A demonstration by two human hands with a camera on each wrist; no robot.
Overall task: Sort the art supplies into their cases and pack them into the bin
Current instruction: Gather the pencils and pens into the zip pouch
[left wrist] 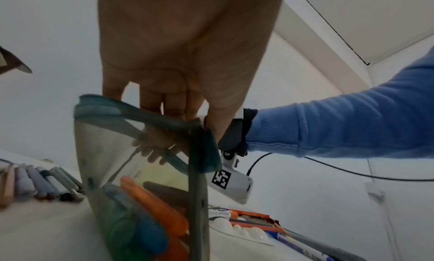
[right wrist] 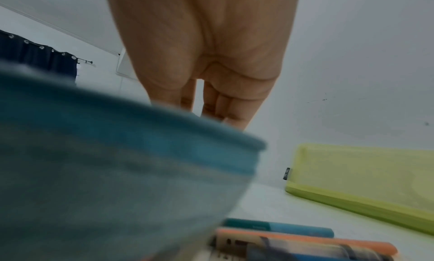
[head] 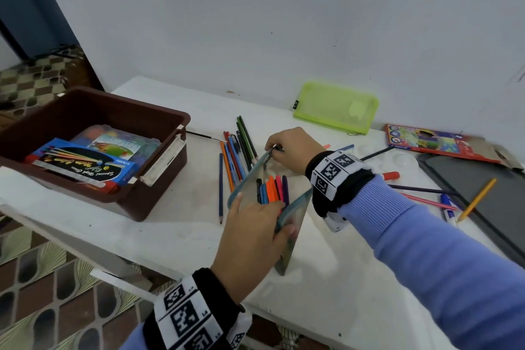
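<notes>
Nearest, the left hand grips the near end of a teal-edged pouch on the table; the right hand pinches its far end. Markers inside point away.

Left wrist: fingers curl over the pouch rim.

Right wrist: blurred pouch edge, fingers curled.

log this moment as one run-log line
phase: closing marker pouch | left hand: holds pouch's near end | right hand: pinches zipper pull, far end | markers: inside | bin: left

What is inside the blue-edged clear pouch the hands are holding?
The pouch holds markers: black, blue, orange, pink and purple caps show. Their lower ends are covered by the left hand.
</notes>
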